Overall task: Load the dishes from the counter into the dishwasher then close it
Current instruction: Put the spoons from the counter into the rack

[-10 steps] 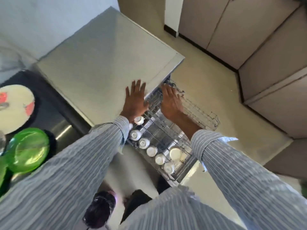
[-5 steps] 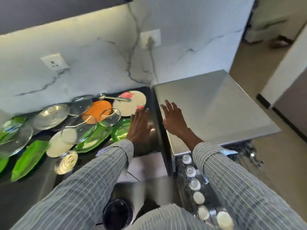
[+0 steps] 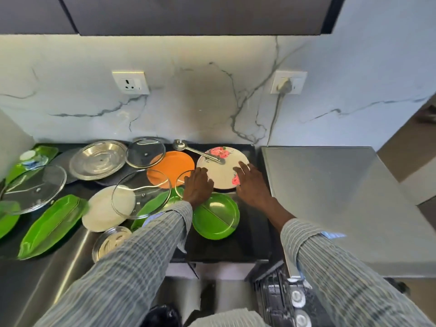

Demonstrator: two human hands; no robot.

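**Both hands now at the floral plate**

Half a second back the hands hung short of the dishes, right over the steel dishwasher top (image 3: 330, 197); now both reach the black counter (image 3: 236, 244). Counted: three glass lids, two round green plates. Floral plate (image 3: 224, 168), white with pink flowers, lies flat at counter's rear right, ladle (image 3: 198, 152) across it. Left hand (image 3: 198, 185) and right hand (image 3: 252, 185) rest at its near rim, fingers straight, gripping nothing.

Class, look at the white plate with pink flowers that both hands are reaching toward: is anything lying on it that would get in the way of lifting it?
Yes. A steel ladle lies with its handle across the floral plate, beyond the fingertips of both hands.
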